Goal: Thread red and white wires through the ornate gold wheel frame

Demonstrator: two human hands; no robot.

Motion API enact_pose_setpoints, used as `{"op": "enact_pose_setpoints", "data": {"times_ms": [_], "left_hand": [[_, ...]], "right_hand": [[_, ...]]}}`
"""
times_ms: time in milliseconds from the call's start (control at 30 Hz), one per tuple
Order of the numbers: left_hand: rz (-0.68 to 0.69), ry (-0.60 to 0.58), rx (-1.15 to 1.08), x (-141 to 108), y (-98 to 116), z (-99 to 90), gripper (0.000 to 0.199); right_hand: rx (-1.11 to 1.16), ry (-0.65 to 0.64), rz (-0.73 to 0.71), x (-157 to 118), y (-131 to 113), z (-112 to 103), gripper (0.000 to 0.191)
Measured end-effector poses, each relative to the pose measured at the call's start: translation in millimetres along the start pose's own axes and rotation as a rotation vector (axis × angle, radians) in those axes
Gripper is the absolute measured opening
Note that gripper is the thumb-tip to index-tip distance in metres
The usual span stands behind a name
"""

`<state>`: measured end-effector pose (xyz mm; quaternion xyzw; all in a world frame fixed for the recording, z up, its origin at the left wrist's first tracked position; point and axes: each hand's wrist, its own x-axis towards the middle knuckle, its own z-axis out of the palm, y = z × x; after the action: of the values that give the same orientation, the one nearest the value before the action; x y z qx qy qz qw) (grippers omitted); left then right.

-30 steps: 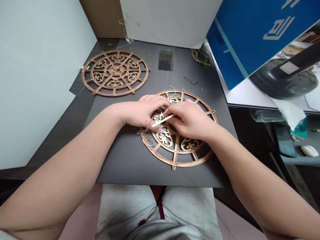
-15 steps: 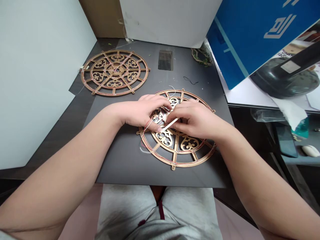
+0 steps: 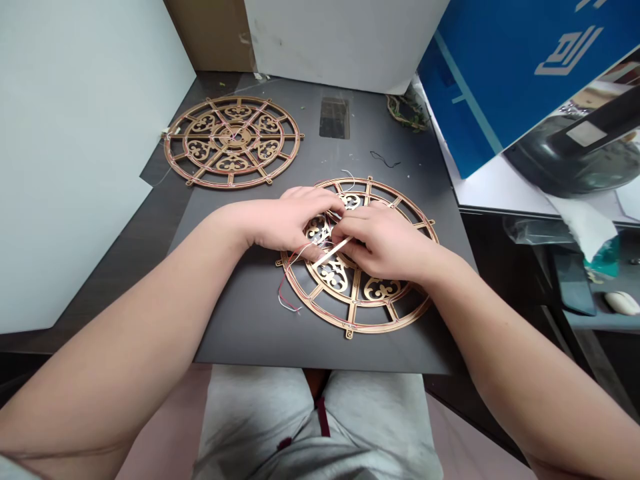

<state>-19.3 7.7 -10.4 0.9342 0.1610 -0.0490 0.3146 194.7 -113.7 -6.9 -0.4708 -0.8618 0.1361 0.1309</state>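
On the near wheel point(image 3: 355, 288) | my left hand point(image 3: 293, 221): thumb and fingers spread | my right hand point(image 3: 384, 241): pinching a stick point(image 3: 331, 253)

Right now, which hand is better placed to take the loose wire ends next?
Left, I would judge: the left hand is nearer to the wires, while the right hand holds the stick.

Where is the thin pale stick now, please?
At centre of the head view, the pale stick is in the right hand, slanting over the nearer openwork wheel.
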Motion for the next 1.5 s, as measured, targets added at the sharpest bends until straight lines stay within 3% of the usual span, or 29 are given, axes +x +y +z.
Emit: {"op": "enact_pose_setpoints", "data": {"times_ms": [533,733,833,967,1233,1500], "left_hand": [[0.011,-0.003,0.024,0,0,0.4,0.084],[0.014,-0.001,0.01,-1,-2,0.8,0.087],[0.033,-0.002,0.016,-1,0,-0.2,0.087],[0.028,-0.011,0.031,-1,3,-1.4,0.087],[0.034,0.0,0.017,-1,1,-1.0,0.084],[0.013,0.001,0.021,0,2,-0.2,0.085]], "right_hand": [[-0.053,0.021,0.042,2,-6,7,0.02],[0.187,-0.018,-0.032,1,6,-2,0.015],[0.291,0.066,-0.056,-3,10,-11,0.014],[0.239,0.207,0.003,-9,11,-20,0.014],[0.227,0.044,-0.075,-5,16,-11,0.014],[0.187,0.05,-0.081,-1,12,-4,0.018]]}}
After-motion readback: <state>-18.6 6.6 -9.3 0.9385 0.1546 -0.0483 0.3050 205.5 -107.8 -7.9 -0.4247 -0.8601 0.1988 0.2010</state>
